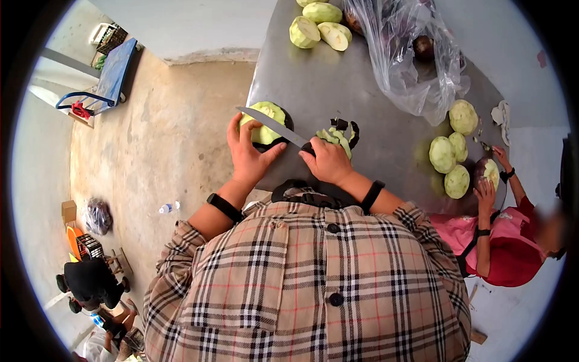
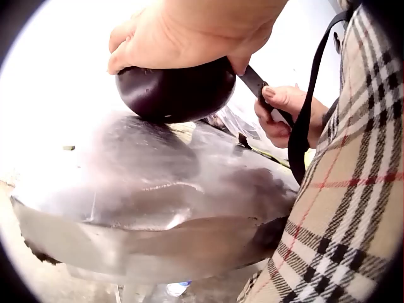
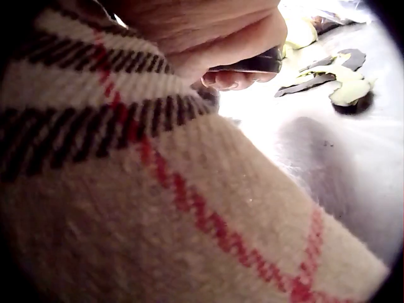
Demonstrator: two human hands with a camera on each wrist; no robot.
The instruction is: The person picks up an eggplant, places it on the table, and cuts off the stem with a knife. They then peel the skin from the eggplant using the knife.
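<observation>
A dark purple eggplant (image 2: 177, 93), its top peeled to pale green flesh in the head view, is gripped from above by my left hand (image 1: 252, 158), fingers on the far side and thumb on the near side. My right hand (image 1: 330, 161) holds a knife (image 1: 274, 125) by its black handle (image 3: 252, 63), the blade lying across the peeled top and pointing left. Beside the right hand, strips of peel (image 1: 339, 136) lie on the metal table (image 1: 374, 139). In the right wrist view my sleeve hides much of the scene.
Peeled eggplants (image 1: 304, 32) sit at the table's far side, near a clear plastic bag (image 1: 416, 66) of dark ones. More peeled ones (image 1: 443, 154) lie to the right, where a person in red (image 1: 512, 253) handles another. A blue cart (image 1: 114, 75) stands on the floor.
</observation>
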